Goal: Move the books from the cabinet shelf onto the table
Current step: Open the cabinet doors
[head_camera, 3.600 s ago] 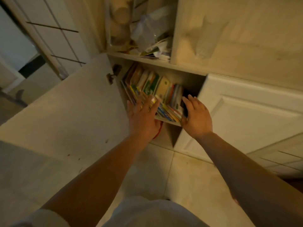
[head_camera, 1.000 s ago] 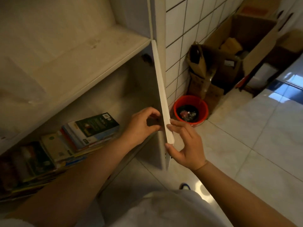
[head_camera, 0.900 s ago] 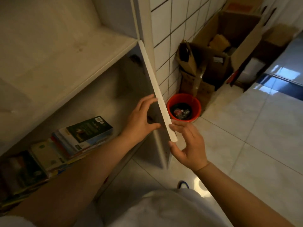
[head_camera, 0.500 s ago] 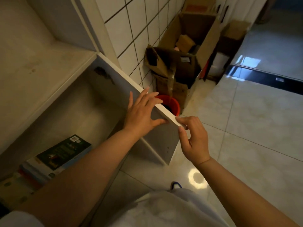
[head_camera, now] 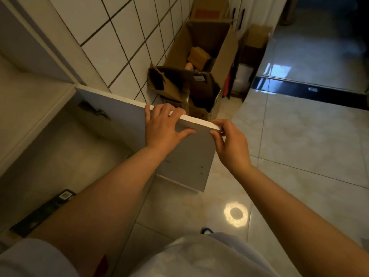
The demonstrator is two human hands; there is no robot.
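The white cabinet door (head_camera: pixel 185 162) stands swung out over the floor. My left hand (head_camera: pixel 163 126) lies over its top edge, fingers curled across it and thumb on the inner face. My right hand (head_camera: pixel 229 142) pinches the door's outer top corner. Of the books, only a dark-covered one (head_camera: pixel 46 208) shows, lying flat on the low cabinet shelf (head_camera: pixel 65 156) at the lower left, partly hidden by my left forearm. No table is in view.
Open cardboard boxes (head_camera: pixel 195 76) stand against the white tiled wall (head_camera: pixel 127 37) just beyond the door. Glossy floor tiles (head_camera: pixel 299 146) spread to the right, with a dark threshold strip (head_camera: pixel 319 92) farther off. An upper shelf board (head_camera: pixel 30 100) juts out at the left.
The door has swung further out from the cabinet. My left hand has moved up onto its top edge, my right hand stays on its corner. The view has turned right, away from the books.
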